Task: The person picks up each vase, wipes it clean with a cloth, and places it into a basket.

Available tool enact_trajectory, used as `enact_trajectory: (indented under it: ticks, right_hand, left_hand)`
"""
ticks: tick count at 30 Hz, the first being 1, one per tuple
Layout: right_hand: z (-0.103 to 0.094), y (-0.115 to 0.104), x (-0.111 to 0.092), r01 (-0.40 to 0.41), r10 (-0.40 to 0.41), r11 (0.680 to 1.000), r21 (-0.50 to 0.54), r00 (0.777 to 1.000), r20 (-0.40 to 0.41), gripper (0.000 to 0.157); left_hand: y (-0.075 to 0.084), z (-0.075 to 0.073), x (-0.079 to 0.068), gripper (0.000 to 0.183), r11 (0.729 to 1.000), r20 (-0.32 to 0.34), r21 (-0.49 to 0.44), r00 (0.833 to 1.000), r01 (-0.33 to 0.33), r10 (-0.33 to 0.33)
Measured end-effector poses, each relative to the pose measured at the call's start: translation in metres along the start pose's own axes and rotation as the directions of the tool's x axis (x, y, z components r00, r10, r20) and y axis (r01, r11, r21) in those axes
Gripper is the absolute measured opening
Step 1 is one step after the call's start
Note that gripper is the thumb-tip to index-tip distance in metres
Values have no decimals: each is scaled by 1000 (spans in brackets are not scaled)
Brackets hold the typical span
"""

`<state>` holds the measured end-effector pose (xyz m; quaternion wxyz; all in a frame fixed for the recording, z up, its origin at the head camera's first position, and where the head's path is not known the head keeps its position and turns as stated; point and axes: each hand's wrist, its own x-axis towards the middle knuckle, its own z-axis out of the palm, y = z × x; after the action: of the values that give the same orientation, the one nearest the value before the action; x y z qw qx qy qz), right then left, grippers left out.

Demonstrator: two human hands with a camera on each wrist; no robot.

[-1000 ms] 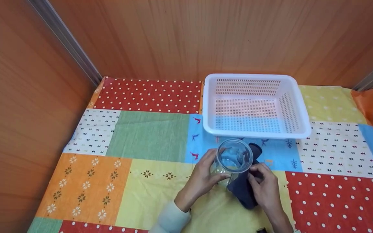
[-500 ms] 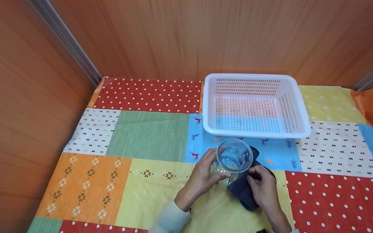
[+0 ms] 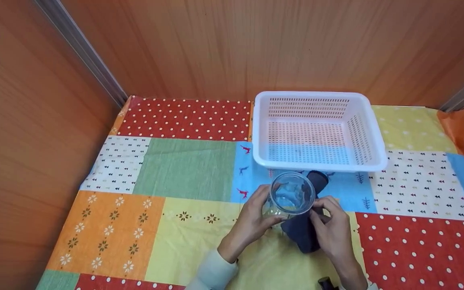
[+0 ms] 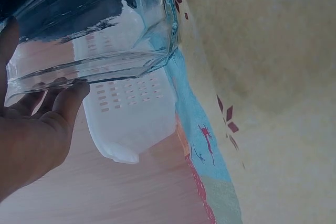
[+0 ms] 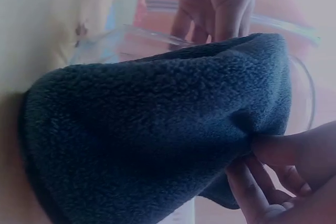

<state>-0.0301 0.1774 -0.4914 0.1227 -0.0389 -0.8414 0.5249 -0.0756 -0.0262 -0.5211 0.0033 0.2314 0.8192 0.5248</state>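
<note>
A clear glass jar [image 3: 290,195] with an open round mouth is gripped at its left side by my left hand [image 3: 250,223]; in the left wrist view its wall [image 4: 121,66] shows the fingers underneath. My right hand [image 3: 332,227] pinches a dark navy, fuzzy cloth [image 3: 302,233] against the jar's right side. Up close in the right wrist view, the folded cloth [image 5: 152,114] covers much of the jar, with thumb and fingers bunching its edge. Part of the cloth sticks out beyond the jar's far right.
A white perforated plastic basket [image 3: 320,161] stands just behind the jar. A patchwork-print cloth [image 3: 191,169] covers the table. Wood-grain panels [image 3: 224,48] rise at the back and left. A small black object [image 3: 326,282] shows beside the right wrist.
The right hand has worked the cloth along the jar's side, ending slightly farther up. The cloth's far end dipped, then stuck out again. The left hand and jar hold nearly still.
</note>
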Motion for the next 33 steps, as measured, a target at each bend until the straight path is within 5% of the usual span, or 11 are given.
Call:
enact_trajectory:
  ticks: [21,29,33]
  right_hand:
    - [11,44,-3,-50,67,978,-204,995,78,21]
    - [15,26,-17,-108,107,979,-172,994,-17,17]
    - [21,14,-29,-69,56,986,-152,994,-91,18]
  left_hand:
    - [1,0,1,81,1000,-3,1,1000,6,-6]
    - [2,4,-2,80,1000,-54,22,998,-20,21]
    - [6,10,-5,79,996,-126,82,992,-17,27]
